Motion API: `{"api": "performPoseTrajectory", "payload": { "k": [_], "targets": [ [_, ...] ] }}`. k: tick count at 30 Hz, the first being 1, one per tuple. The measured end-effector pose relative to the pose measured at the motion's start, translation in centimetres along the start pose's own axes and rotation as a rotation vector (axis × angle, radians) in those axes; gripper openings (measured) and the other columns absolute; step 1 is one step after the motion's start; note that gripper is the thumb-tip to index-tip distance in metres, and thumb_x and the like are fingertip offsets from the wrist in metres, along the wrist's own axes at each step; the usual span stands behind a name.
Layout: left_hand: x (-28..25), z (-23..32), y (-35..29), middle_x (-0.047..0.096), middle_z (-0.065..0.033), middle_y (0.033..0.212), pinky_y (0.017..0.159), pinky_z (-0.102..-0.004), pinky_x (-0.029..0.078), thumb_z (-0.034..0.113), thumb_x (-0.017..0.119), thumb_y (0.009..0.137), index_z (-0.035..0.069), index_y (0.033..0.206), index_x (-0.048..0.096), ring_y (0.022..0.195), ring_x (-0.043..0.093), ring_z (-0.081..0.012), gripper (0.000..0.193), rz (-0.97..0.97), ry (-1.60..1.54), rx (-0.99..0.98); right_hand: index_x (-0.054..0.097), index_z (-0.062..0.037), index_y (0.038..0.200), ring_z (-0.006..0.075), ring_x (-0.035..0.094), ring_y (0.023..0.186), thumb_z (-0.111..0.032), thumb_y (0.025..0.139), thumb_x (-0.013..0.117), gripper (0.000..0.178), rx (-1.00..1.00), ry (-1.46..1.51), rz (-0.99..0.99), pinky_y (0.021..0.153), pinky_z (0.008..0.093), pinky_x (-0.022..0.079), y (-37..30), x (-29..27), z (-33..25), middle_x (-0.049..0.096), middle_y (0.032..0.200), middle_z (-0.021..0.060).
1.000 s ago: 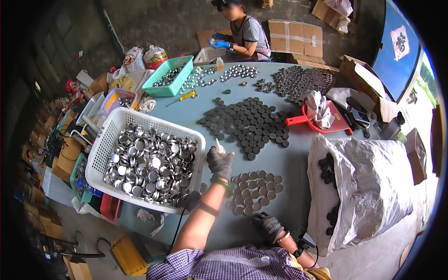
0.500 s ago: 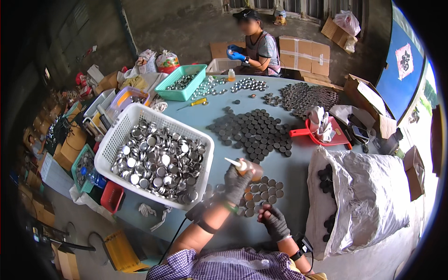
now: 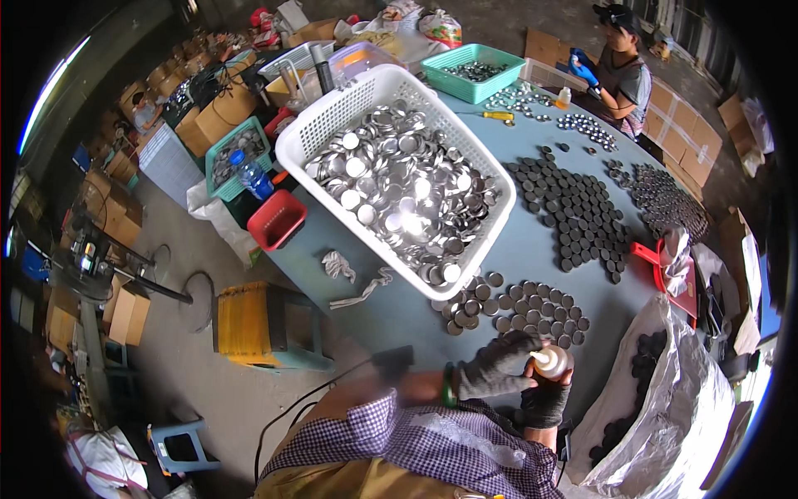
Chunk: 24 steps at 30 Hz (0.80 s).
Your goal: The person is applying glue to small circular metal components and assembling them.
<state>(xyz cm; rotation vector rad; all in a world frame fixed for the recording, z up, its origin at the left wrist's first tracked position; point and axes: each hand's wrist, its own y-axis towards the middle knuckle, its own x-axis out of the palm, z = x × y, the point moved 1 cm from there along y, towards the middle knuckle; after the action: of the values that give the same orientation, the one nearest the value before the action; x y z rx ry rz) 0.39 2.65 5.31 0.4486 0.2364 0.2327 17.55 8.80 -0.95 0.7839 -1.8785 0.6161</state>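
My left hand (image 3: 497, 368), in a grey fingerless glove, reaches over to the white nozzle of a squeeze bottle (image 3: 555, 363), its fingers and thumb closed about the tip. My gloved right hand (image 3: 545, 404) grips the bottle's body from below, close to my checked clothing. The bottle is tilted, its nozzle pointing left; most of the body is hidden by my fingers. Just beyond my hands, round metal caps (image 3: 544, 309) lie spread on the blue-grey table (image 3: 391, 320). A white basket (image 3: 399, 274) heaped with shiny caps stands to the left of them.
Dark discs (image 3: 582, 216) cover the table farther off. At the right are a white sack (image 3: 665, 416) and a red dustpan (image 3: 677, 287). A green basket (image 3: 453, 83) stands at the back, near a seated person (image 3: 619, 79) in blue gloves. A yellow-topped stool (image 3: 249, 323) is left below.
The squeeze bottle came from over the caps in my left hand down toward me, and my right hand now holds it too. My view has swung to the left.
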Motion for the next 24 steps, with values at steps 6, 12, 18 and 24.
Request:
{"api": "performPoseTrajectory", "payload": {
  "k": [6, 12, 18, 24],
  "targets": [
    [-11.0, -3.4, -7.1, 0.066, -0.0114, 0.092, 0.076, -0.0384, 0.053, 0.004, 0.072, 0.077, 0.006, 0.101, 0.063, 0.081, 0.064, -0.0281, 0.026, 0.556, 0.507, -0.193, 0.045, -0.0082, 0.131, 0.0286, 0.053, 0.115, -0.041, 0.089, 0.064, 0.057, -0.172, 0.019, 0.184, 0.092, 0.0433, 0.053, 0.3, 1.8, 1.1, 0.051, 0.132, 0.0122],
    [-19.6, -7.1, -8.4, 0.063, -0.0131, 0.095, 0.080, -0.0411, 0.048, 0.007, 0.068, 0.078, 0.007, 0.096, 0.064, 0.090, 0.059, -0.0330, 0.019, 0.730, 1.023, -0.158, 0.043, -0.0074, 0.133, 0.0262, 0.053, 0.113, -0.042, 0.077, 0.077, 0.075, -0.071, -0.067, 0.285, 0.088, 0.0446, 0.055, 1.2, 3.8, 2.7, 0.050, 0.129, 0.0093],
    [-22.4, -10.6, -8.0, 0.064, -0.0109, 0.089, 0.081, -0.0450, 0.046, 0.017, 0.065, 0.079, 0.010, 0.089, 0.064, 0.089, 0.057, -0.0337, 0.012, 0.431, 1.228, -0.442, 0.044, -0.0070, 0.133, 0.0251, 0.054, 0.111, -0.043, 0.074, 0.079, 0.077, -0.063, -0.098, 0.281, 0.085, 0.0428, 0.055, 1.2, 5.0, 2.7, 0.052, 0.122, 0.0083],
    [-23.1, -14.0, -11.3, 0.065, -0.0102, 0.082, 0.068, -0.0397, 0.049, 0.011, 0.066, 0.079, 0.008, 0.087, 0.064, 0.075, 0.060, -0.0272, 0.009, 0.467, 0.996, -0.511, 0.043, -0.0089, 0.134, 0.0247, 0.053, 0.112, -0.049, 0.074, 0.077, 0.080, -0.017, -0.159, 0.269, 0.087, 0.0401, 0.051, 1.4, 5.6, 3.2, 0.051, 0.123, 0.0086]
  ]
}}
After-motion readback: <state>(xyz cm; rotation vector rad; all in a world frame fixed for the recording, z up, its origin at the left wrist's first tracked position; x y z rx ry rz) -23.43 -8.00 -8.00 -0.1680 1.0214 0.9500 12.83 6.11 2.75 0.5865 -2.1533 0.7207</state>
